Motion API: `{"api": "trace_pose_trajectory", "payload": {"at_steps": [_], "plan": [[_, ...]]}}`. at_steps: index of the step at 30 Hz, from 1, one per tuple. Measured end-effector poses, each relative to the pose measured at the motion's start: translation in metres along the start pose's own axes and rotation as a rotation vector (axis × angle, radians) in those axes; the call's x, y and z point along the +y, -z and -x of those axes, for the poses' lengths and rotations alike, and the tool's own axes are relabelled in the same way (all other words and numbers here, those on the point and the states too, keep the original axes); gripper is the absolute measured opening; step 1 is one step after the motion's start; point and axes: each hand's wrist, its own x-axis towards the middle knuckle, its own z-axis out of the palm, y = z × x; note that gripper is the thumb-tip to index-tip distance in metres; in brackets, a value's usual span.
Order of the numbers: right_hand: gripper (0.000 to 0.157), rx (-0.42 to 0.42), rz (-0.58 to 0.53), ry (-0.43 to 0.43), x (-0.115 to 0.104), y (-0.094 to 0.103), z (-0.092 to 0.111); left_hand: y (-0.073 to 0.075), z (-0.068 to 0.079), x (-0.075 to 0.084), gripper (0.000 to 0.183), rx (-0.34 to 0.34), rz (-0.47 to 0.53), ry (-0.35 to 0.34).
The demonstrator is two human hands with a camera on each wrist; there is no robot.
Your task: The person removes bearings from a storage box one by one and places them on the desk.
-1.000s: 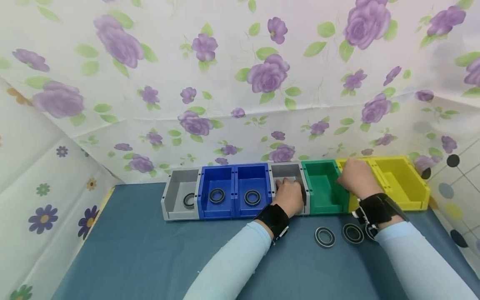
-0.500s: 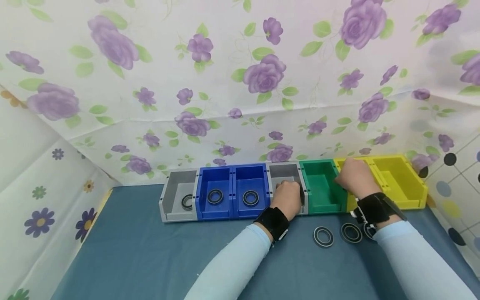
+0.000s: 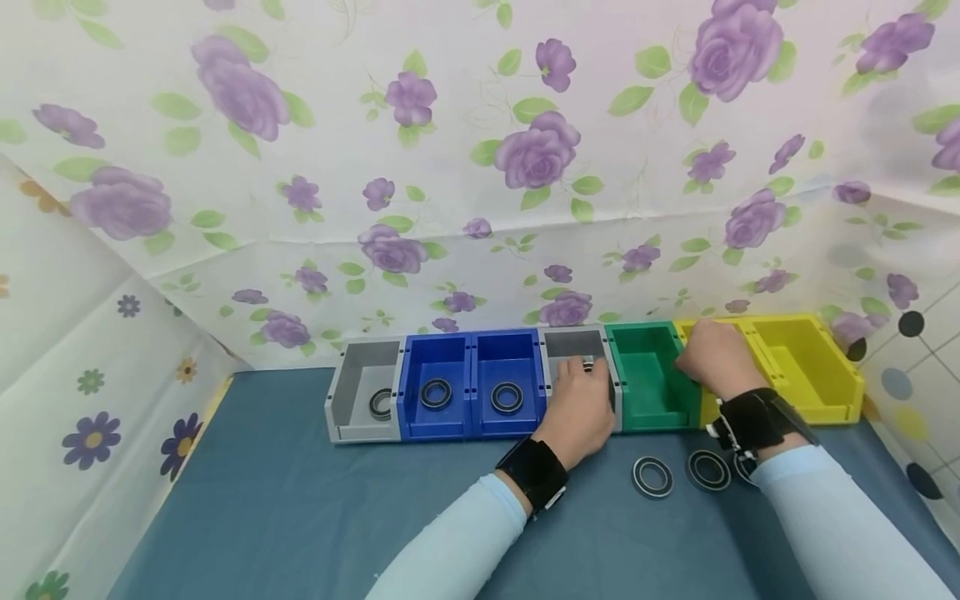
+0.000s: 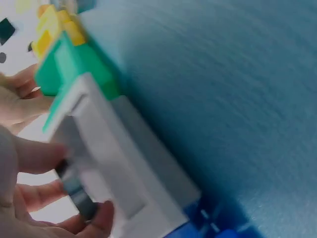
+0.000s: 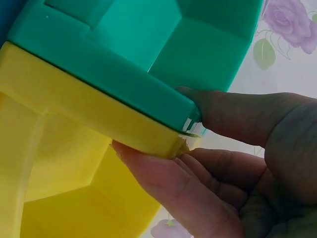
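My left hand (image 3: 576,414) is over the second grey bin (image 3: 573,337) and pinches a bearing (image 4: 77,191) between thumb and fingers. In the head view only a sliver of that bearing shows past the fingertips. My right hand (image 5: 237,158) grips the adjoining walls of the green bin (image 5: 124,82) and the yellow bin (image 5: 64,173), its thumb on the green side and fingers on the yellow. Three more bearings lie in bins: one in the left grey bin (image 3: 365,375), one in each blue bin (image 3: 438,354).
Three loose bearings, such as the leftmost bearing (image 3: 652,477), lie on the blue-covered table (image 3: 300,517) before the green and yellow bins. My right wrist partly covers one. A second yellow bin (image 3: 813,375) ends the row on the right. A flowered sheet (image 3: 465,167) hangs behind.
My left hand has risen and drawn slightly back in the grey bin, with a bearing now showing at its fingertips. My right hand keeps its grip on the bin walls.
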Motion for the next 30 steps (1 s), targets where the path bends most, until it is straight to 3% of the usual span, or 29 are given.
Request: {"api": "trace_pose_trajectory", "payload": {"at_steps": [4, 9, 14, 22, 26, 30], "plan": [[0.018, 0.003, -0.001, 0.0, -0.001, 0.0, -0.001, 0.014, 0.007, 0.001, 0.042, 0.035, 0.084, -0.025], [0.016, -0.004, -0.001, 0.001, 0.0, -0.001, -0.001, 0.032, 0.021, -0.002, 0.044, 0.029, 0.238, -0.017], [0.018, -0.013, 0.005, 0.0, 0.0, 0.0, 0.0, 0.041, 0.038, -0.007, 0.046, 0.045, 0.37, -0.013], [0.018, 0.003, -0.007, 0.021, -0.002, 0.003, 0.003, 0.045, 0.053, -0.012, 0.041, 0.1, 0.346, -0.094], [0.017, 0.001, -0.002, 0.021, -0.002, 0.004, 0.004, 0.045, 0.061, -0.013, 0.039, 0.082, 0.325, -0.126], [0.016, 0.009, 0.003, 0.028, -0.002, 0.002, 0.004, 0.041, 0.068, -0.013, 0.039, 0.026, 0.323, -0.11]]}}
